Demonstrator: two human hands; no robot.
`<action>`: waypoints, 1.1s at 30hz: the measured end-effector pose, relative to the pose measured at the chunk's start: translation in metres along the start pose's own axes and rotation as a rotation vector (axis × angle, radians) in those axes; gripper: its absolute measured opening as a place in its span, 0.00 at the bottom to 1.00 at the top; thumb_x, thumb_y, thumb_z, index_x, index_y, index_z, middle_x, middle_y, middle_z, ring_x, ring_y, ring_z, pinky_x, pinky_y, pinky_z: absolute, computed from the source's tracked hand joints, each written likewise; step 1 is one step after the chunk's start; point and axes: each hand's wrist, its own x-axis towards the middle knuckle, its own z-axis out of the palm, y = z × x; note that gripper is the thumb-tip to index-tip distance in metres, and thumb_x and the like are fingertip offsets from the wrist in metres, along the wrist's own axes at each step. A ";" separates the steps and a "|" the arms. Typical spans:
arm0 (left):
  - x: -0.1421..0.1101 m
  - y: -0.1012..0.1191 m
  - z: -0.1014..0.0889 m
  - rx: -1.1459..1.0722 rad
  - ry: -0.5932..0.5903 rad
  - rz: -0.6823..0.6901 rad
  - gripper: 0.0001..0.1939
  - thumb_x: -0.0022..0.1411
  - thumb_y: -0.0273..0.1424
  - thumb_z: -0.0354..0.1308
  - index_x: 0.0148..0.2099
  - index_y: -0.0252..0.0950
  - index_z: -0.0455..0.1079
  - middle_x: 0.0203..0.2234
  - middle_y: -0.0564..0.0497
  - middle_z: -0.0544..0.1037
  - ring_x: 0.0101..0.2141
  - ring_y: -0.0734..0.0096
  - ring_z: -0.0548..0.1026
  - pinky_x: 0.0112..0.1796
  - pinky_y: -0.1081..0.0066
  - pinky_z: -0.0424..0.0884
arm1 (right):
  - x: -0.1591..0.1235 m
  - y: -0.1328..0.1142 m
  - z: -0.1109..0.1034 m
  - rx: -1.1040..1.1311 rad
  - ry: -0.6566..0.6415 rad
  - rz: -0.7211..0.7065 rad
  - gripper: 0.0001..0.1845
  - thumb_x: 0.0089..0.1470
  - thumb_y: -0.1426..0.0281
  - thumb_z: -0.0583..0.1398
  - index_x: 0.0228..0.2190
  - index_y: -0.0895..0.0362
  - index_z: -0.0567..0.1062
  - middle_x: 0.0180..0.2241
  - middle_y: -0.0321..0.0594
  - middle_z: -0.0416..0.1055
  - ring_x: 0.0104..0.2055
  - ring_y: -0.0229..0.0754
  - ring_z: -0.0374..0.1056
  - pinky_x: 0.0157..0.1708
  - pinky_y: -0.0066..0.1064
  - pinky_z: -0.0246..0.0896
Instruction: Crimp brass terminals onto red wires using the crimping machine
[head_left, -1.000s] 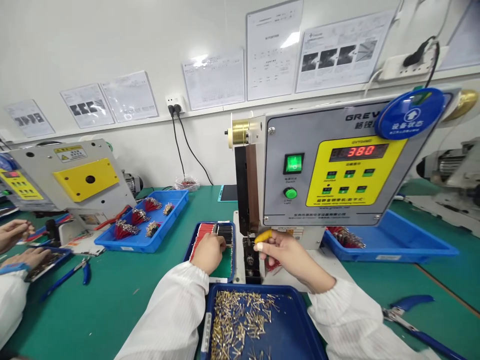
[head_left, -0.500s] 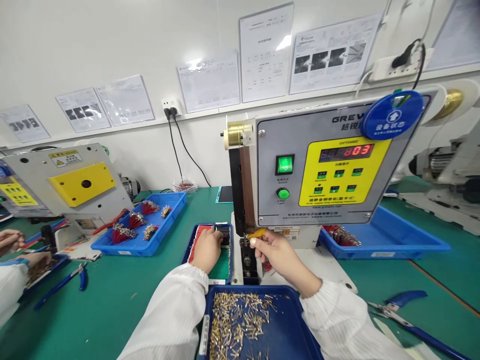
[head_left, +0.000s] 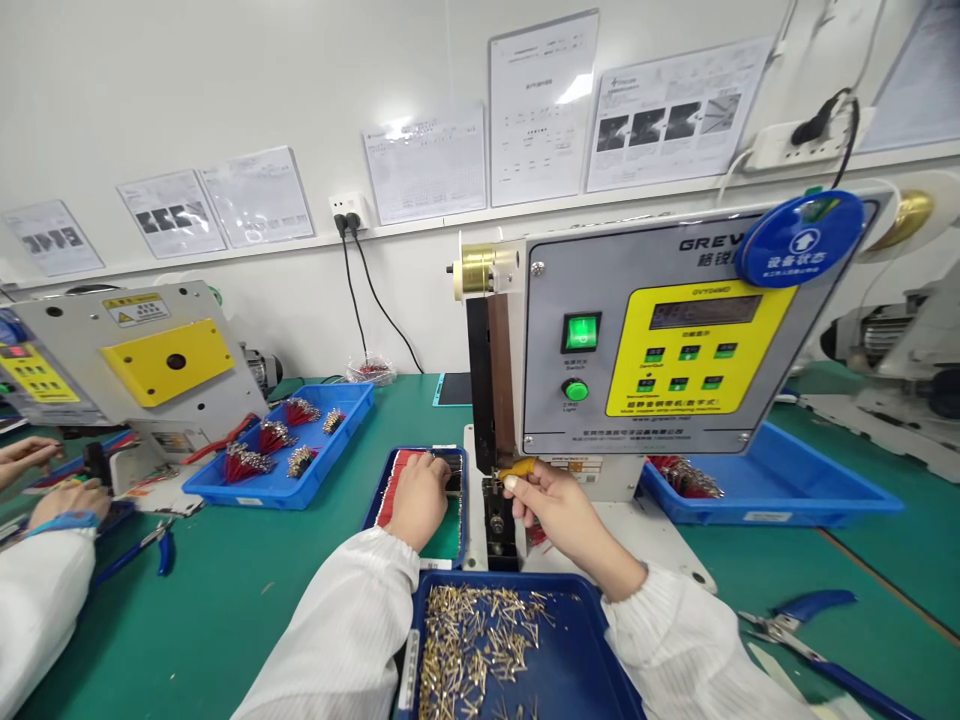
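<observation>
A yellow piece [head_left: 519, 468] is pinched by the right hand [head_left: 559, 522] at a crimper [head_left: 570, 400]; the left hand [head_left: 418, 500] is curled over a wire tray [head_left: 375, 490], its grip unclear.

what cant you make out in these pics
Head view:
- yellow piece in the right hand: fingers hide its end
- crimper's display: digits too faint to read
- tray under the left hand: hand covers its contents
- blue tray of brass pins: bottom edge cuts it off

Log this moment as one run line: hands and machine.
left hand: on red wires, dark blue tray | right hand: holds small yellow piece at grey crimping machine | display: no digits readable
</observation>
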 end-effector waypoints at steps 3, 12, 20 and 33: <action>-0.007 0.010 -0.008 -0.088 0.097 0.050 0.11 0.68 0.24 0.46 0.38 0.35 0.70 0.37 0.46 0.73 0.40 0.62 0.67 0.43 0.65 0.63 | -0.001 -0.002 0.001 -0.002 0.003 0.011 0.17 0.48 0.54 0.58 0.26 0.56 0.67 0.18 0.32 0.64 0.16 0.34 0.58 0.15 0.26 0.51; -0.021 0.027 -0.018 -0.298 0.347 0.281 0.11 0.70 0.27 0.45 0.42 0.37 0.70 0.38 0.47 0.73 0.42 0.66 0.68 0.45 0.67 0.66 | 0.000 0.001 0.000 -0.005 0.005 -0.021 0.17 0.49 0.55 0.58 0.27 0.57 0.69 0.17 0.33 0.65 0.16 0.34 0.59 0.17 0.27 0.52; -0.020 0.027 -0.016 -0.310 0.551 0.451 0.11 0.67 0.22 0.47 0.42 0.36 0.69 0.35 0.48 0.73 0.39 0.66 0.67 0.40 0.67 0.67 | -0.001 0.001 0.001 0.021 0.041 -0.030 0.16 0.49 0.56 0.59 0.25 0.57 0.69 0.17 0.33 0.66 0.16 0.34 0.59 0.17 0.27 0.51; -0.020 0.028 -0.016 -0.297 0.542 0.474 0.12 0.65 0.18 0.48 0.42 0.36 0.69 0.35 0.48 0.73 0.38 0.66 0.66 0.39 0.67 0.66 | 0.000 0.003 0.007 0.040 0.106 -0.025 0.16 0.48 0.56 0.60 0.25 0.57 0.68 0.15 0.32 0.66 0.16 0.34 0.59 0.18 0.27 0.53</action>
